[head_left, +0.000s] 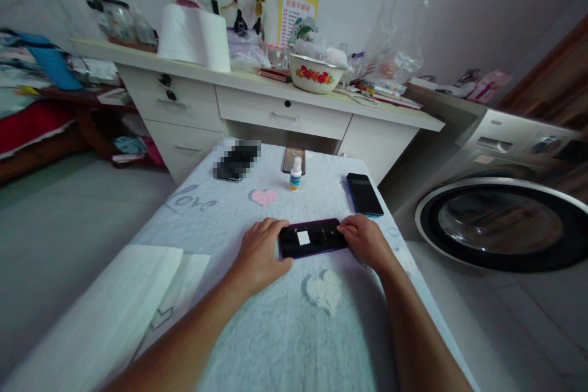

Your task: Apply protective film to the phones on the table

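Note:
A dark phone (316, 238) with a small white square on its face lies sideways over the cloth-covered table (275, 331). My left hand (261, 254) grips its left end, thumb at the lower edge and fingers at the upper one. At the right end, the closed fingers of my right hand (365, 239) pinch the phone's upper corner. Beyond it stands a small white spray bottle (295, 175) with a blue and orange label, in front of a brownish phone case (288, 160). Another dark phone (364, 194) with a blue edge lies to the right.
A blurred-out dark object (237, 160) rests at the table's far left. Papers (105, 312) lie along the near left edge. Behind stands a white desk (280, 113) bearing a floral bowl (316, 73) and paper rolls (193, 37). A washing machine (500, 135) stands at the right.

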A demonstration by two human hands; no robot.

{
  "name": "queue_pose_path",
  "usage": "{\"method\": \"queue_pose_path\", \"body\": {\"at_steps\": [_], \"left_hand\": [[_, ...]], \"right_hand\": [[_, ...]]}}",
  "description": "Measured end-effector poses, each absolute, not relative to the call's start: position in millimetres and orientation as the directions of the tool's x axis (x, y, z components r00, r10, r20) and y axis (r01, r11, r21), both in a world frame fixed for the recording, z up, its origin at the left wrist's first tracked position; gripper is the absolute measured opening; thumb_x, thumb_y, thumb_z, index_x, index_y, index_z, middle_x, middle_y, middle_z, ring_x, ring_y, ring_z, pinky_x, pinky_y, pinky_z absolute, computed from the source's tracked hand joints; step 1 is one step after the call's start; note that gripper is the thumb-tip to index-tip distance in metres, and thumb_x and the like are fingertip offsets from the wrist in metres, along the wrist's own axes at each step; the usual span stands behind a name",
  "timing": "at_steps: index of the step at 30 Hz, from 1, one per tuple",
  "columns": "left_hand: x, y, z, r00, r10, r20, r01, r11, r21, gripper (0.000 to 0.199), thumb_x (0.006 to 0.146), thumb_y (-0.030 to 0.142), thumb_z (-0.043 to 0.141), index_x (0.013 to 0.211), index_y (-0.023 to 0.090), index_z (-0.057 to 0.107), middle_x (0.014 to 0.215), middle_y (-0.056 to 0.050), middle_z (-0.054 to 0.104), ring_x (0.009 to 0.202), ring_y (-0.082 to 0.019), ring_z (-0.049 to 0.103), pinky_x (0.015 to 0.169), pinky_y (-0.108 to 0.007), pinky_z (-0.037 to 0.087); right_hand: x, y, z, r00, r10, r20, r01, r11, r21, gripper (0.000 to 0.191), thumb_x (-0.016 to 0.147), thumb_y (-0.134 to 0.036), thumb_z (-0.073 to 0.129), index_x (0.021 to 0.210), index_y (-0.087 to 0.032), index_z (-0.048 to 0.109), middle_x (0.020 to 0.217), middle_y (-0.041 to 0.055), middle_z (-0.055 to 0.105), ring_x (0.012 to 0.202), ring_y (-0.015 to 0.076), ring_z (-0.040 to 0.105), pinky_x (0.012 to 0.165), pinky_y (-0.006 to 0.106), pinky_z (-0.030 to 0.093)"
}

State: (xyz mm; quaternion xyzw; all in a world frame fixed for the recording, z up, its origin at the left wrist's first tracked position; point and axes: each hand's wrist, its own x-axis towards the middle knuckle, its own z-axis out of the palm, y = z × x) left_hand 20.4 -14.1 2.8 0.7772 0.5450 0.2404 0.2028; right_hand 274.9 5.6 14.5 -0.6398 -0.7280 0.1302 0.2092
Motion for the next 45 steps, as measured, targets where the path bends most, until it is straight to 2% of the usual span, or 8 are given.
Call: {"method": "queue_pose_path", "body": {"at_steps": [7,14,18,31,45], "left_hand": [[18,-15,2,0.29,0.945,0.152,0.742,-0.322,0.587,0.054,0.063,0.021,0.063,0.115,0.023,0.05,0.114,-0.005,0.056,0.107,-0.026,0.05,0.093,-0.039,0.038],[18,-14,0,0.275,0.947,0.165,0.735,-0.318,0.599,0.057,0.064,0.022,0.062,0.118,0.023,0.048,0.116,-0.005,0.055,0.108,-0.026,0.048,0.095,-0.04,0.037],[17,-15,0,0.276,0.947,0.163,0.728,-0.317,0.607,0.059,0.064,0.021,0.062,0.121,0.022,0.046,0.117,-0.006,0.054,0.109,-0.026,0.047,0.096,-0.04,0.036],[18,-15,-5,0.262,0.945,0.194,0.72,-0.325,0.613,0.063,0.063,0.02,0.062,0.124,0.022,0.044,0.117,-0.006,0.054,0.11,-0.026,0.047,0.097,-0.04,0.035],[20,-15,-5,0.255,0.948,0.189,0.709,-0.316,0.631,0.062,0.064,0.019,0.063,0.123,0.023,0.045,0.118,-0.005,0.054,0.11,-0.026,0.048,0.097,-0.04,0.036]], "right_hand": [[272,20,2,-0.1,0.973,0.21,0.899,0.179,-0.4,0.019,0.086,-0.025,0.051,0.084,-0.017,0.068,0.084,0.005,0.062,0.079,0.0156,0.057,0.074,0.025,0.041],[265,28,14,-0.138,0.98,0.147,0.935,0.178,-0.307,0.02,0.086,-0.021,0.049,0.084,-0.017,0.069,0.084,0.0055,0.061,0.085,0.0162,0.056,0.077,0.025,0.038],[254,30,20,-0.129,0.984,0.122,0.95,0.158,-0.27,0.022,0.086,-0.019,0.049,0.082,-0.018,0.07,0.082,0.0059,0.06,0.081,0.0161,0.056,0.075,0.025,0.038],[219,19,19,-0.204,0.973,0.109,0.926,0.228,-0.301,0.026,0.093,-0.023,0.042,0.089,-0.021,0.068,0.091,0.0038,0.054,0.081,0.0122,0.055,0.075,0.022,0.038],[246,20,18,-0.064,0.99,0.126,0.966,0.093,-0.243,0.026,0.093,-0.025,0.044,0.088,-0.02,0.068,0.088,0.0053,0.055,0.082,0.0145,0.055,0.072,0.024,0.036]]}}
